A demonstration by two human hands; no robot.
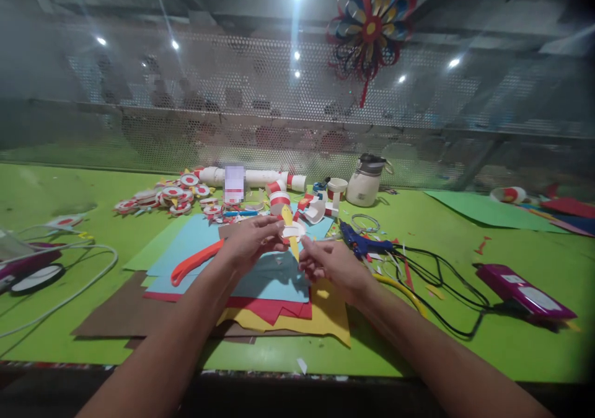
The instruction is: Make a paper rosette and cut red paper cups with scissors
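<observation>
My left hand (251, 239) and my right hand (331, 265) meet over a stack of coloured paper sheets (260, 281). Between their fingertips they pinch a small paper piece (292, 231): a white curled strip with a yellow pointed strip through it. The left fingers grip it from the left, the right fingers from below and right. An orange paper strip (195, 262) lies on the blue sheet just left of my left wrist.
A blue glue gun (360, 243) with black cable lies right of my hands. Finished red-white paper rings (171, 196) and white rolls (260, 177) sit behind. A white pot (365, 182), a purple device (523, 291) and a hanging paper flower (372, 27) are around.
</observation>
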